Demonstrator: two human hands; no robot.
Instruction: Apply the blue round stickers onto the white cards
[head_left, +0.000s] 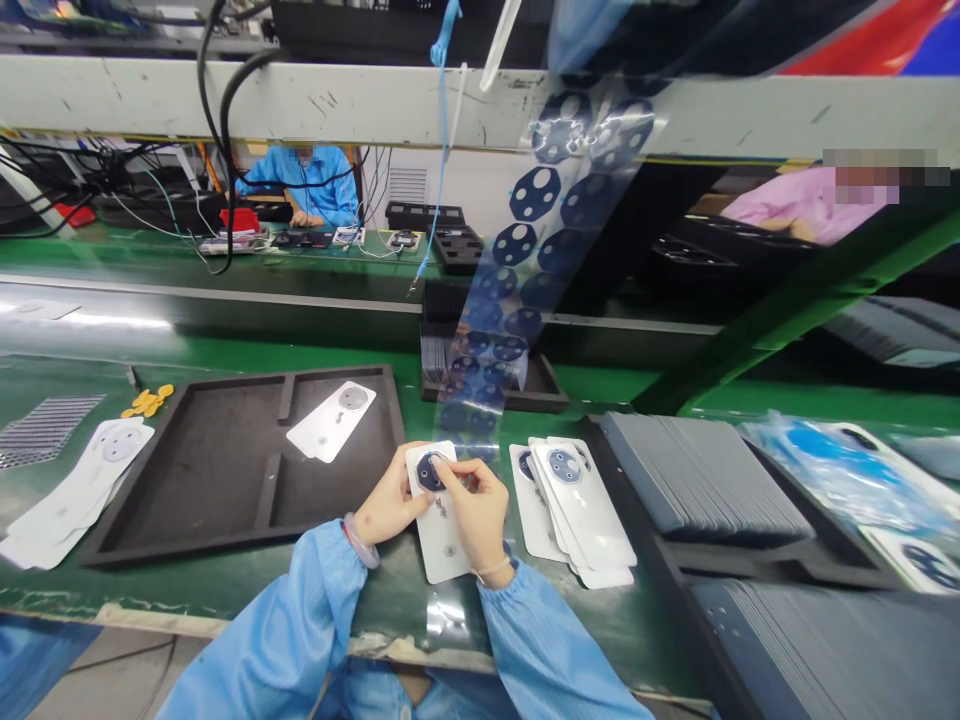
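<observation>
A white phone back cover (444,549) with a dark round camera sticker (426,474) at its top is held just above the green bench. My left hand (391,500) grips the cover by its left edge, thumb across its face. My right hand (478,505) has its thumb and fingertips pinched together at the right edge of the dark sticker, touching it. Several white covers with dark round stickers lie in an overlapping pile (589,515) to the right. A strip of clear film (517,270) carrying rows of dark round stickers hangs down behind my hands.
A black tray (202,480) at left holds white covers (332,421). More covers (82,490) lie left of it, near yellow discs (148,401). On the right, a black tray (660,560) holds stacked grey sheets (701,475). A green post (795,285) slants across. Co-workers sit opposite.
</observation>
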